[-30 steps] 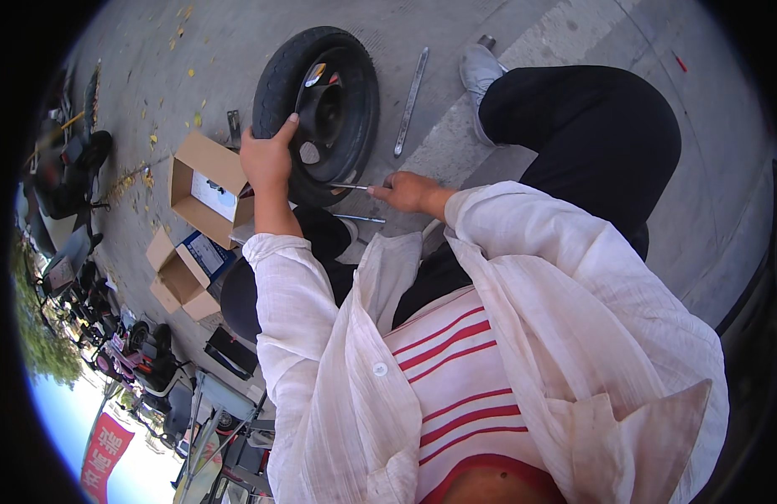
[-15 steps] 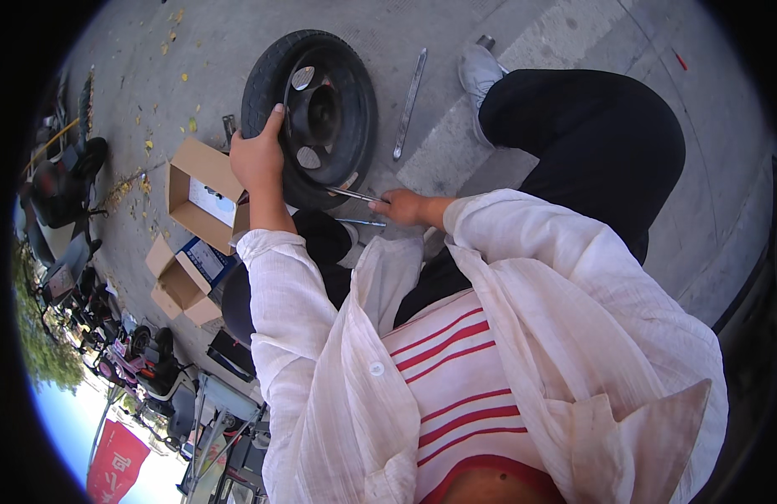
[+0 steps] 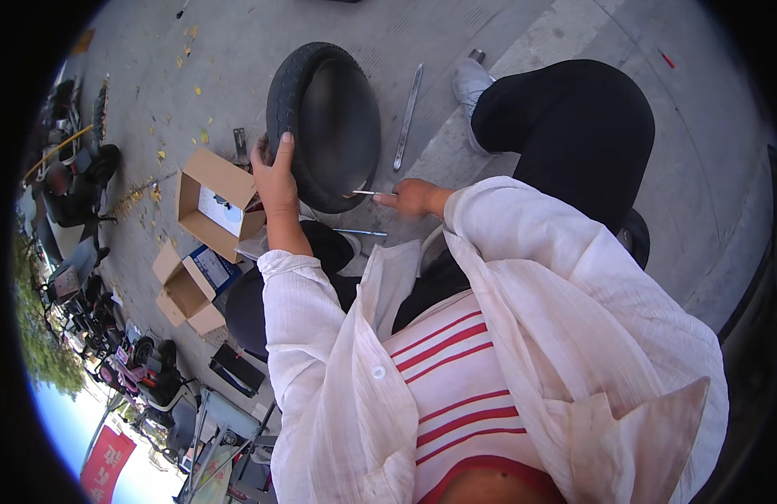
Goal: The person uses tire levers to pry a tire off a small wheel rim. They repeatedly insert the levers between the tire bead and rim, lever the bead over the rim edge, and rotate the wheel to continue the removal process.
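While upright on pavement: small black tyre
Left hand: clasping tyre's edge
Right hand: closed around thin metal tool touching tyre

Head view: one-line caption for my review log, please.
Left hand grips a small black tyre on edge while the right hand holds a thin metal tool against it.

1. We see an outdoor roadside repair spot: bare concrete pavement with fallen leaves
2. Parked scooters, open cardboard boxes, a tyre and a metal lever show it
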`<action>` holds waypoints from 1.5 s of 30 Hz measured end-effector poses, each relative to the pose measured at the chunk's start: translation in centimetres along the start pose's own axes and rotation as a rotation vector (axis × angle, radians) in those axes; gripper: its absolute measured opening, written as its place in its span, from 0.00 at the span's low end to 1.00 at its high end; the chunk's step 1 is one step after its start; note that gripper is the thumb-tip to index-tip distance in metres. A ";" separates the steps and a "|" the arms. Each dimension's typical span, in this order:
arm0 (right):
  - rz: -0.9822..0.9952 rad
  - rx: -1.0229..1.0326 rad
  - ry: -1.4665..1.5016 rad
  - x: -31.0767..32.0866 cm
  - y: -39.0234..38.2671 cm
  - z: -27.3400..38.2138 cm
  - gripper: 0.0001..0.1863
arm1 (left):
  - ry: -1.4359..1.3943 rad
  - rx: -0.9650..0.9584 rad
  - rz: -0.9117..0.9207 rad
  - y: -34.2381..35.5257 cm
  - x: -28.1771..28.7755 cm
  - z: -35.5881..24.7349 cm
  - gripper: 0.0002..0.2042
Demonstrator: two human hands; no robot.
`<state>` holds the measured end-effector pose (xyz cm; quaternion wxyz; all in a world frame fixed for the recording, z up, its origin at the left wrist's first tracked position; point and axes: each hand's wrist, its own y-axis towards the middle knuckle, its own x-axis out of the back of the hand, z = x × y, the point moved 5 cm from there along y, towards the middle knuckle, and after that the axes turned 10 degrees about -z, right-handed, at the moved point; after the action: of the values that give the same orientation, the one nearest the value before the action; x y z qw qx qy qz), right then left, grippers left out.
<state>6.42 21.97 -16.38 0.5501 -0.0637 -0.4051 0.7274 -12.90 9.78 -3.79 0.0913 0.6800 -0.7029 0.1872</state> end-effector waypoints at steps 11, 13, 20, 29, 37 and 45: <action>-0.079 -0.017 -0.272 3.3 -3.7 0.7 0.39 | 0.181 -0.020 -0.161 -6.0 4.1 5.8 0.41; -0.050 0.007 -0.397 4.3 -4.0 1.1 0.32 | 0.136 0.009 -0.153 -7.5 4.0 4.2 0.40; -0.009 0.142 -0.720 2.7 -4.0 1.7 0.24 | 0.188 -0.008 -0.079 -10.5 4.7 1.4 0.34; -0.109 0.129 -0.714 2.8 -0.3 -1.4 0.14 | 0.320 -0.142 -0.069 -12.3 3.6 -0.6 0.32; -0.079 0.346 -0.791 2.3 -1.1 4.1 0.18 | 0.494 -0.232 -0.210 -12.3 4.8 1.2 0.33; -0.071 0.472 -0.887 1.2 -0.3 6.4 0.18 | 0.506 -0.281 -0.233 -12.1 5.2 1.6 0.34</action>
<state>2.69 19.64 -11.51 0.3489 0.3918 -0.4263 0.7369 -1.01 4.30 -1.58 0.3776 0.6686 -0.5940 0.2397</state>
